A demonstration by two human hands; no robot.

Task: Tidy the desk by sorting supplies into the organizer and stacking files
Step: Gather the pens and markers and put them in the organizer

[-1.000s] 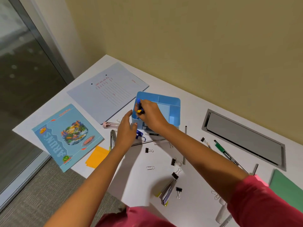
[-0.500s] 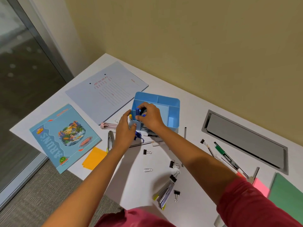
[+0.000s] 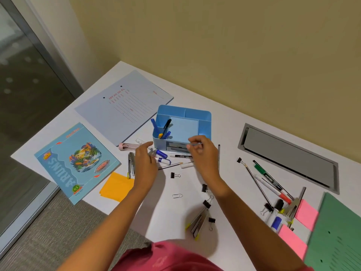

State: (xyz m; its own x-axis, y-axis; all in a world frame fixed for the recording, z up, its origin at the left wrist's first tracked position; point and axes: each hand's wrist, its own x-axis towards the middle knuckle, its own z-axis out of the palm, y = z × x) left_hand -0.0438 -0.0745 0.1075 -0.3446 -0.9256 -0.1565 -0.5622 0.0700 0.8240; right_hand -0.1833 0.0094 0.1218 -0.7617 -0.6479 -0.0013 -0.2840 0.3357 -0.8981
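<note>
The blue organizer (image 3: pixel 204 122) stands mid-desk with several blue and black pens (image 3: pixel 164 129) upright in its left compartment. My right hand (image 3: pixel 202 153) is at the organizer's front wall, fingers curled, pinching a thin pale pen. Just left of it, my left hand (image 3: pixel 145 162) hovers with relaxed fingers and holds nothing. It is over blue-capped markers (image 3: pixel 163 156) and a white marker (image 3: pixel 182 156) that lie on the desk. A pale blue file (image 3: pixel 125 106) and a blue notebook (image 3: pixel 76 163) lie to the left. A green file (image 3: pixel 340 237) lies at the far right.
Binder clips (image 3: pixel 174 175), a paper clip (image 3: pixel 177 196) and a stapler (image 3: pixel 199 222) lie near the front edge. Orange notes (image 3: pixel 117 186) and a second stapler (image 3: pixel 131 165) are at the left. A green marker (image 3: pixel 267 177), pens and pink notes (image 3: pixel 306 214) lie right, by a grey cable hatch (image 3: pixel 289 155).
My right hand let go of the blue pens inside the organizer and came down to its front. My left hand left the organizer's side and dropped toward the markers.
</note>
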